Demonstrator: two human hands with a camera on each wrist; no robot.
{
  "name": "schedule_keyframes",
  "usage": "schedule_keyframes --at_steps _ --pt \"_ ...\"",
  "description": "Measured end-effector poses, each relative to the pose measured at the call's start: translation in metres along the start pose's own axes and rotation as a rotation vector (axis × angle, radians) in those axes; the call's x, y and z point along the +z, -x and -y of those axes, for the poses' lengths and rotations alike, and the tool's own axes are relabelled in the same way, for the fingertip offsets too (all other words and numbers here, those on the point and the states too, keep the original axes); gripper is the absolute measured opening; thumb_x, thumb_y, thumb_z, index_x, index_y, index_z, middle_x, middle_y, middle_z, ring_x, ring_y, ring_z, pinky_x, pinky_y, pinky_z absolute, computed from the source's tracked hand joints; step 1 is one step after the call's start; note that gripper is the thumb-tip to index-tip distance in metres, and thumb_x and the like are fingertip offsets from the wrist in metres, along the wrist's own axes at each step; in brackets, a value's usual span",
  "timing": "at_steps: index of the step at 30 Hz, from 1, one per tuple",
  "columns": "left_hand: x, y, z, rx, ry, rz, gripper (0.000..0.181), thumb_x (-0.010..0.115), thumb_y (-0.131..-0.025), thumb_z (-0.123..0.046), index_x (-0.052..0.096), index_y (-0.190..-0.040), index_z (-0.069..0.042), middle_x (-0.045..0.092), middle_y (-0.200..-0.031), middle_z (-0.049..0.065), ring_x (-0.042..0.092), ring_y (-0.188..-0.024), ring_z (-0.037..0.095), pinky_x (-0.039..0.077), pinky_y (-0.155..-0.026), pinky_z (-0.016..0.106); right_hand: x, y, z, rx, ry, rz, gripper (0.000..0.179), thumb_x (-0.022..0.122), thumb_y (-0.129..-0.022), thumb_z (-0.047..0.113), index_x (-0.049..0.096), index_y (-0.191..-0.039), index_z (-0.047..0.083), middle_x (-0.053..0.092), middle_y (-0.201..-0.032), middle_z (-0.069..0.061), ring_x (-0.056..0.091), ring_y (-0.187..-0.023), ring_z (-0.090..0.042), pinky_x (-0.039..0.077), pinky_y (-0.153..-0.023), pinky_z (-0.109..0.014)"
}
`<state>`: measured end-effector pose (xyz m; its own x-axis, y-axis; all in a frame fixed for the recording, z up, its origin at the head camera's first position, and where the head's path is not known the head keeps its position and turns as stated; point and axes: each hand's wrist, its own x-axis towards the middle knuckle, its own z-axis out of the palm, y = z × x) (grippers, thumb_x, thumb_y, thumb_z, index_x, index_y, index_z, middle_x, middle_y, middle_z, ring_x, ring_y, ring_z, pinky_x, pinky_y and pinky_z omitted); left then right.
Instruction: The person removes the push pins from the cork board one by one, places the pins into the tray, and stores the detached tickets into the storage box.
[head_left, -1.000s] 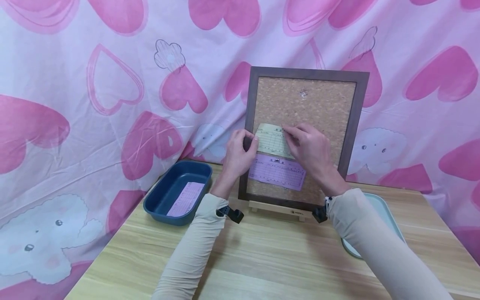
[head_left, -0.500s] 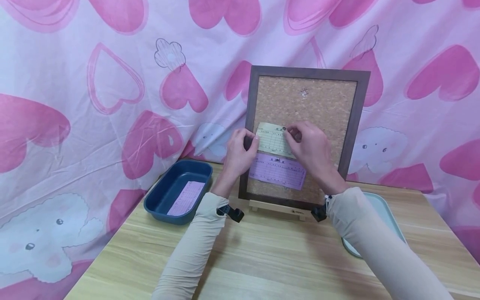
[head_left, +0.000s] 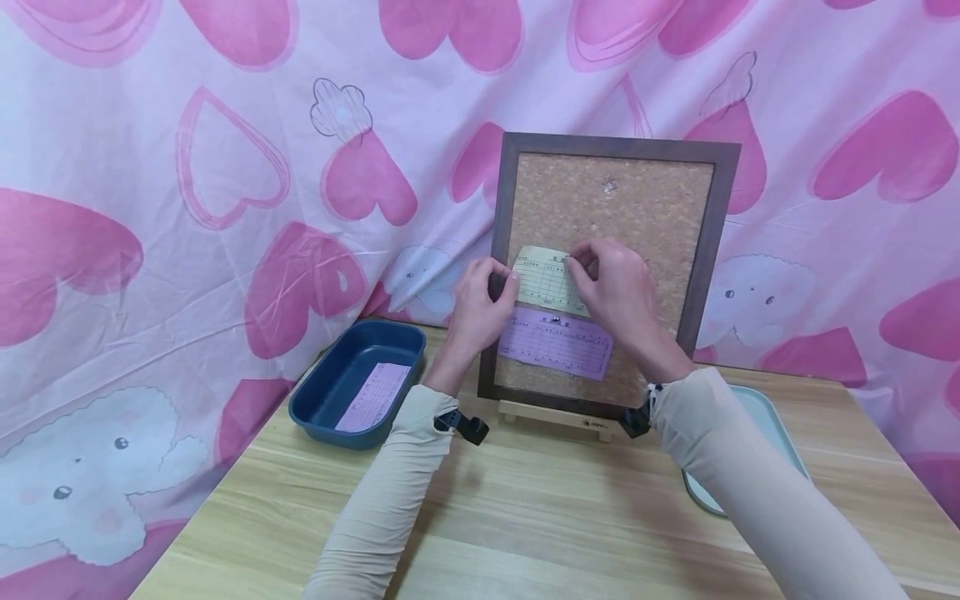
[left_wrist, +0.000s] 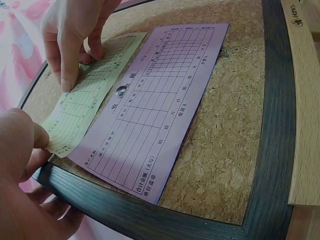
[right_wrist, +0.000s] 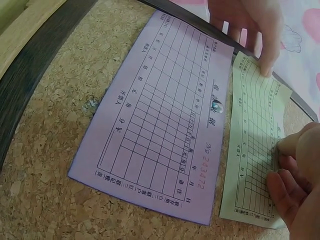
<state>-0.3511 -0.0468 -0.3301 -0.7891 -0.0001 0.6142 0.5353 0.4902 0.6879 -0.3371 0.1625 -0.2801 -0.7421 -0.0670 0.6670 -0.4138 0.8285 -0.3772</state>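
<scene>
A yellow receipt slip (head_left: 540, 279) lies against the framed cork board (head_left: 622, 204), above a purple receipt slip (head_left: 553, 348). My left hand (head_left: 482, 307) pinches the yellow slip's left edge between thumb and fingers, beside the dark frame. At the upper middle of that slip, my right hand (head_left: 621, 287) has its thumb and fingertips together over the spot where a thumbtack showed; the fingers hide it now. A silver thumbtack (left_wrist: 121, 90) holds the purple slip to the cork near its top edge, clearly seen in the left wrist view.
The board leans on a small wooden easel (head_left: 558, 419). A dark blue tray (head_left: 311, 396) with a pink slip (head_left: 373, 397) in it stands left on the table (head_left: 525, 517). On the right, a pale green tray (head_left: 776, 425) is partly behind my sleeve. A heart-patterned cloth (head_left: 420, 92) hangs behind.
Half a second ago my right fingertips parted slightly and showed a dark tack on the yellow slip; now they cover that spot again. My left hand has held still.
</scene>
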Motion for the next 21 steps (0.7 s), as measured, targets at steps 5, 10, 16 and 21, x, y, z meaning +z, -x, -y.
schedule_keyframes --at_steps 5,10,16,21 --pt "-0.0010 0.0005 0.0005 0.000 0.003 0.005 0.020 0.065 -0.106 -0.029 0.068 -0.107 -0.009 0.064 -0.129 0.012 0.061 -0.112 0.027 0.052 -0.092 0.044 0.0012 0.0005 0.0003 -0.028 0.038 0.013 0.018 0.068 -0.106 0.023 0.074 -0.114 0.009 0.072 -0.101 -0.009 0.064 -0.085 -0.025 0.048 -0.074 -0.040" --pt "-0.0013 0.0016 0.0003 -0.004 0.008 0.015 0.020 0.065 -0.106 -0.029 0.068 -0.107 -0.009 0.064 -0.129 0.012 0.061 -0.112 0.027 0.052 -0.091 0.044 0.0008 0.0020 -0.0011 -0.057 0.044 0.016 0.015 0.068 -0.105 0.021 0.073 -0.112 0.009 0.070 -0.100 -0.010 0.063 -0.086 -0.026 0.047 -0.073 -0.041" --pt "-0.0016 0.0019 0.0010 0.005 0.001 0.017 0.019 0.065 -0.107 -0.028 0.068 -0.108 -0.009 0.064 -0.130 0.012 0.060 -0.116 0.027 0.050 -0.095 0.045 -0.0005 0.0025 -0.0026 -0.072 0.013 0.023 0.013 0.068 -0.105 0.020 0.073 -0.111 0.009 0.069 -0.100 -0.008 0.061 -0.085 -0.025 0.045 -0.073 -0.040" --pt "-0.0017 0.0020 0.0012 0.012 0.009 0.018 0.019 0.065 -0.107 -0.027 0.068 -0.108 -0.008 0.064 -0.127 0.012 0.060 -0.114 0.027 0.050 -0.093 0.044 -0.0010 0.0031 -0.0035 -0.078 -0.005 0.034 0.014 0.068 -0.105 0.020 0.073 -0.112 0.009 0.069 -0.101 -0.008 0.060 -0.086 -0.025 0.045 -0.074 -0.039"
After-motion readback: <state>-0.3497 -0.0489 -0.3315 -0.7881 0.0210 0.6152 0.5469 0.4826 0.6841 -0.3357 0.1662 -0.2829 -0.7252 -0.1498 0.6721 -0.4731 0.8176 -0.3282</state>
